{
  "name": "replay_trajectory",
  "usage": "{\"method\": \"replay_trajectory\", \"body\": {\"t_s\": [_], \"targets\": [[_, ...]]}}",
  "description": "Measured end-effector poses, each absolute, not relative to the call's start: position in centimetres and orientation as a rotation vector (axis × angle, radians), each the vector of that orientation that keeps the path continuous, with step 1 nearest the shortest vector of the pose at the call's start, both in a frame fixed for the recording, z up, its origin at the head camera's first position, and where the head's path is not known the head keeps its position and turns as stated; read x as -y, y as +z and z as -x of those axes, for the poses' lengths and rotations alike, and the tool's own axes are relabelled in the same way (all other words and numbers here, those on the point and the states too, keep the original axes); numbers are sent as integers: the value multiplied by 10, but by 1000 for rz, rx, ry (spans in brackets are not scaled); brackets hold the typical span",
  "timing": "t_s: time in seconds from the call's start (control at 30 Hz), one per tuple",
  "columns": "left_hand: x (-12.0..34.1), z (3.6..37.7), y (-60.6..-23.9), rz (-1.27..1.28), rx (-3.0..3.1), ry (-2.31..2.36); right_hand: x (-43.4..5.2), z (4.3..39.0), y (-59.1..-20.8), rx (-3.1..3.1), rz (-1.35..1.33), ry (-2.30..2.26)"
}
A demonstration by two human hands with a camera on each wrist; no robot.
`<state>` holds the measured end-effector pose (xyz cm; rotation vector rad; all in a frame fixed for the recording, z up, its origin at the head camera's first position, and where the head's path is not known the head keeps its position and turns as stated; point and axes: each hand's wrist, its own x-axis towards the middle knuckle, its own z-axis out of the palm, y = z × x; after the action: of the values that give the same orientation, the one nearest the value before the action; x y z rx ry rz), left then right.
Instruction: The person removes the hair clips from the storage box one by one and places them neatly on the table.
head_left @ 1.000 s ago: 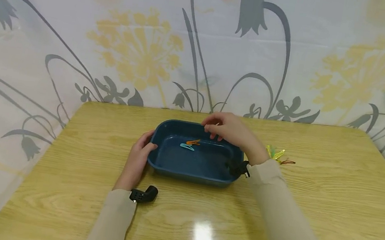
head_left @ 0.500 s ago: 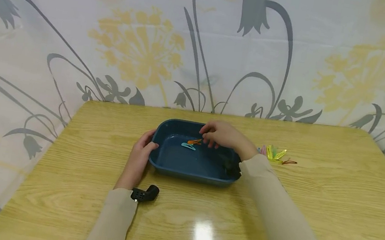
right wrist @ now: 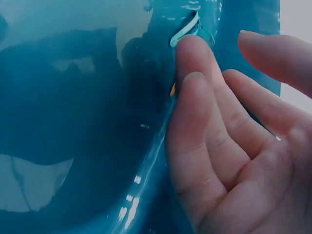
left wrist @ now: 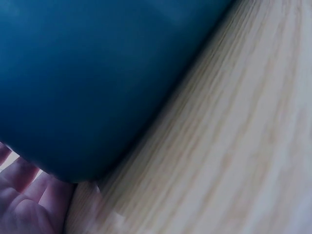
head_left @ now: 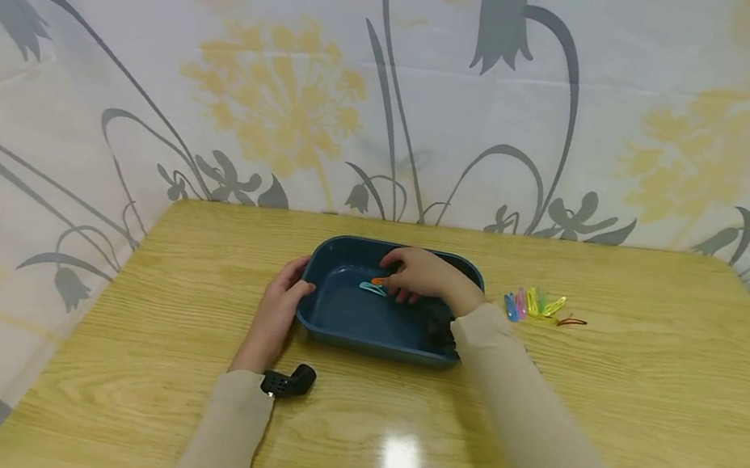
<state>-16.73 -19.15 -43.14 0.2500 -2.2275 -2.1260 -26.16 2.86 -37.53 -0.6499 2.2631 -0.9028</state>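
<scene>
A dark blue rectangular tub (head_left: 365, 342) sits on the wooden table. My left hand (head_left: 280, 297) grips its left end, thumb over the rim and fingers along the outside. Inside the tub lie a light blue snap hair clip (head_left: 373, 288) and an orange snap hair clip (head_left: 378, 281). My right hand (head_left: 423, 274) reaches down into the tub at the orange clip, fingers loosely bent. In the right wrist view its fingers hide most of the orange clip (right wrist: 172, 89); one digit stands apart, and no pinch on the clip is visible.
Right of the tub, several snap hair clips lie in a loose row: a blue one (head_left: 511, 306), a pink one (head_left: 521, 301), yellow and green ones, and a dark red one (head_left: 572, 321). A patterned cloth (head_left: 280, 88) hangs behind the table (head_left: 649, 408).
My right hand has come down from above the tub's far rim into the tub, to the orange clip. The left hand keeps its grip. More of the row of clips shows now.
</scene>
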Motion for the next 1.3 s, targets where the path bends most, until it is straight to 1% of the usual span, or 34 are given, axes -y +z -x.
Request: {"method": "replay_trajectory", "body": {"t_s": [0.3, 0.67, 0.9, 1.3], "targets": [[190, 167, -432, -267, 2237, -2110, -28, 265, -385, -2221, 548, -903], [189, 167, -432, -284, 2241, -2116, -29, 264, -383, -2285, 575, -837], [190, 165, -430, -260, 2229, -2144, -28, 258, -381, -2403, 666, -646], [191, 165, -431, -276, 2239, -2129, -29, 252, -373, -2451, 668, -368]]}}
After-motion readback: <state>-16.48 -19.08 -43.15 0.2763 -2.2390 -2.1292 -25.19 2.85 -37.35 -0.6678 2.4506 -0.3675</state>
